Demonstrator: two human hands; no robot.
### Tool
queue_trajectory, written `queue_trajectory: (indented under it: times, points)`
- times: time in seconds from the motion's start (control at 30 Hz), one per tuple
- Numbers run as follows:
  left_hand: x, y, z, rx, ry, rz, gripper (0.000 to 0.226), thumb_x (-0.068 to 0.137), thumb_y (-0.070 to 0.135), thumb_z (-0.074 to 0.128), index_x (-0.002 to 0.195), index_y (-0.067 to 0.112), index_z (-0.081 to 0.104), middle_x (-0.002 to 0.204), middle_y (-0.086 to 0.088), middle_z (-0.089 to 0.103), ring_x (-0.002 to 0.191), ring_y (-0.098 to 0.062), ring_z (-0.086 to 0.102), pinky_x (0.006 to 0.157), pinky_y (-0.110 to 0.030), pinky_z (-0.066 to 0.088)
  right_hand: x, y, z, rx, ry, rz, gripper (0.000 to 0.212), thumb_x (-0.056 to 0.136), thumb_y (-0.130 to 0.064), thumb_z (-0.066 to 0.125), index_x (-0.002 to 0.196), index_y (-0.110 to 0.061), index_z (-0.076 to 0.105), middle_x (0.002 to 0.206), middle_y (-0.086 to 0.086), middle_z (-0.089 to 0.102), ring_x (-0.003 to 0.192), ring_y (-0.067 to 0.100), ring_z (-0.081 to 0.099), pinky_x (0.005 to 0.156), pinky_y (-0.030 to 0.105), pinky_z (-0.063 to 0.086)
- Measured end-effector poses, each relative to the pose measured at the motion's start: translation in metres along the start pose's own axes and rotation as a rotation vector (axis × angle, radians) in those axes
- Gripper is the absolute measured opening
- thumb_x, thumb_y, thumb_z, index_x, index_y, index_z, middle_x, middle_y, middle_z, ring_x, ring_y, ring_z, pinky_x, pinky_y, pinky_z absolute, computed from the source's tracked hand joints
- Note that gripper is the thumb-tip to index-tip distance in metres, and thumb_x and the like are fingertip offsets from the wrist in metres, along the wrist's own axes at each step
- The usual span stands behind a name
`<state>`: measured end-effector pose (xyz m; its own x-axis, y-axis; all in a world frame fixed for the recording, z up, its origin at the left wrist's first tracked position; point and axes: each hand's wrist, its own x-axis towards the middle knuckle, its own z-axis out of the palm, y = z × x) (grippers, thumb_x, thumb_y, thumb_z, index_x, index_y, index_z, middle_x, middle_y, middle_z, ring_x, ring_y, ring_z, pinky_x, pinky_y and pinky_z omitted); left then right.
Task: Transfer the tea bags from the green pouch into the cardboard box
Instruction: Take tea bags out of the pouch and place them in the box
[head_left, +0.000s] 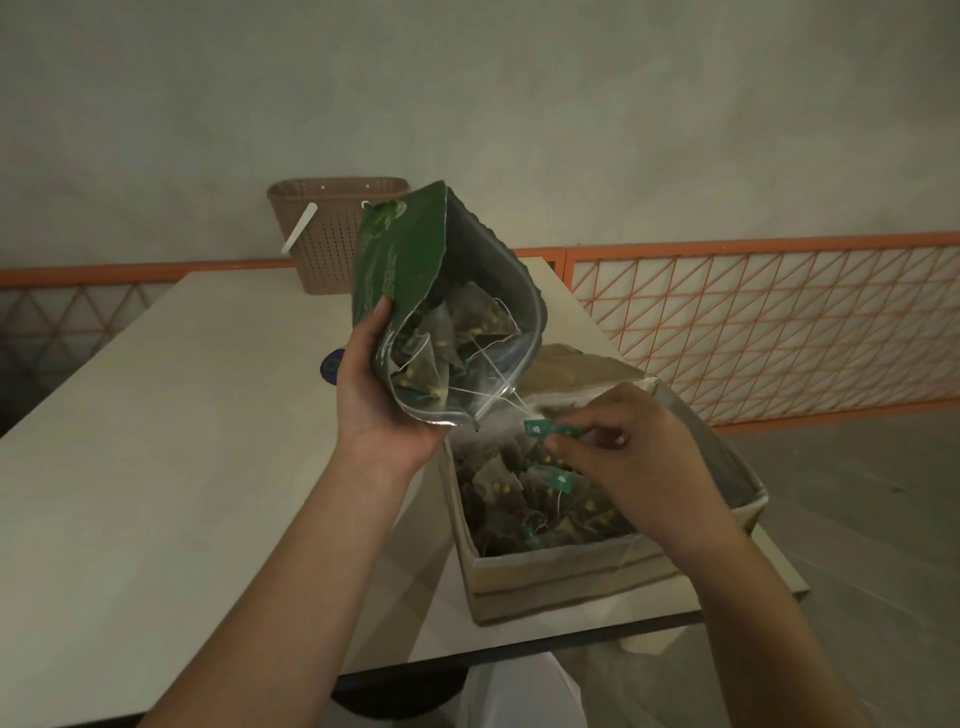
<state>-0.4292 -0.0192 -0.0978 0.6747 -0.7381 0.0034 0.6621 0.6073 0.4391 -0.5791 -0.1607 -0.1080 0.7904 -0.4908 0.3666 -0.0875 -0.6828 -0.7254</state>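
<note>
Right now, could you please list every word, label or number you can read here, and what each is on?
No text is legible.
Green pouch: pale print on its front, too blurred to read.
Tea bag tags: a small white mark, no readable words.
Round sticker on the table: unreadable.

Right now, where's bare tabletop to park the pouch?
Bare table left of the left hand, running from the basket to the near edge. Crowded right: box of tea bags, right hand and pouch over it.
</note>
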Motion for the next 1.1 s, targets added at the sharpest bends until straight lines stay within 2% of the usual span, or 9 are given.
queue_trajectory:
  times: [0.13,0.27,0.4,0.47,0.57,0.67,0.77,0.9,1.1]
  points:
    - [0.0,0.0,0.001,0.001,0.01,0.013,0.054,0.096,0.045,0.056,0.145,0.023,0.056,0.143,-0.008,0.061,0.126,-0.034,0.061,0.096,-0.05,0.055,0.0,0.004,-0.008,0.018,-0.074,0.059,0.016,0.082,-0.016,0.074,0.092,-0.028,0.075,0.076,-0.008,0.062,0.064,-0.004,0.054,0.058,0.007,0.041]
    - [-0.002,-0.002,0.003,0.0,0.024,0.021,0.052,0.095,0.045,0.056,0.142,0.022,0.059,0.14,-0.01,0.063,0.117,-0.035,0.066,0.089,-0.049,0.058,-0.001,0.009,-0.01,-0.014,-0.223,0.1,0.011,0.085,-0.025,0.071,0.089,-0.036,0.071,0.074,-0.01,0.065,0.064,-0.005,0.057,0.057,0.007,0.042]
    - [-0.002,-0.003,0.002,0.012,0.027,0.009,0.052,0.096,0.046,0.056,0.142,0.023,0.059,0.14,-0.011,0.063,0.119,-0.037,0.065,0.09,-0.05,0.058,-0.001,0.011,-0.005,0.03,-0.206,0.104,0.033,0.079,-0.033,0.077,0.111,-0.028,0.07,0.084,-0.006,0.061,0.067,-0.002,0.053,0.062,0.006,0.041]
    - [-0.002,-0.004,0.002,0.011,0.029,0.003,0.053,0.095,0.046,0.056,0.142,0.022,0.059,0.141,-0.011,0.062,0.122,-0.037,0.063,0.09,-0.05,0.058,-0.002,0.009,-0.001,0.052,-0.164,0.089,0.031,0.077,-0.037,0.077,0.106,-0.028,0.07,0.087,-0.003,0.058,0.07,0.0,0.052,0.062,0.007,0.04]
    - [-0.002,-0.003,0.003,0.023,0.025,-0.002,0.053,0.095,0.047,0.056,0.143,0.023,0.058,0.142,-0.012,0.061,0.124,-0.037,0.062,0.087,-0.049,0.059,-0.002,0.006,0.0,0.127,-0.137,0.073,0.011,0.083,-0.034,0.072,0.088,-0.025,0.072,0.071,-0.01,0.062,0.063,0.0,0.054,0.058,0.011,0.038]
    - [-0.002,-0.001,0.003,0.032,0.012,-0.005,0.053,0.097,0.047,0.054,0.143,0.024,0.057,0.142,-0.01,0.061,0.121,-0.037,0.064,0.087,-0.048,0.058,-0.004,0.003,-0.003,0.147,-0.166,0.069,0.023,0.091,-0.035,0.062,0.075,-0.021,0.071,0.057,-0.012,0.062,0.05,-0.001,0.05,0.051,0.01,0.035]
    - [-0.001,-0.001,0.002,0.045,-0.002,-0.007,0.053,0.098,0.048,0.052,0.146,0.024,0.055,0.145,-0.01,0.058,0.125,-0.036,0.061,0.088,-0.049,0.058,-0.005,0.002,-0.005,0.237,-0.169,0.116,0.03,0.095,-0.038,0.052,0.08,-0.022,0.072,0.07,-0.002,0.071,0.054,0.009,0.052,0.056,0.021,0.043]
    - [0.001,0.0,0.0,0.05,-0.017,-0.003,0.055,0.098,0.048,0.052,0.148,0.024,0.052,0.148,-0.01,0.055,0.132,-0.036,0.056,0.089,-0.048,0.057,-0.005,0.003,-0.004,0.344,-0.162,0.2,0.026,0.1,-0.034,0.045,0.114,-0.028,0.066,0.075,-0.001,0.075,0.052,0.01,0.053,0.059,0.029,0.046]
    - [0.003,0.0,-0.003,0.066,-0.011,0.0,0.056,0.097,0.049,0.053,0.147,0.025,0.052,0.148,-0.011,0.055,0.132,-0.037,0.055,0.091,-0.049,0.056,-0.005,0.006,-0.006,0.274,-0.163,0.232,0.022,0.099,-0.033,0.052,0.106,-0.023,0.07,0.065,0.0,0.073,0.05,0.014,0.05,0.048,0.022,0.042]
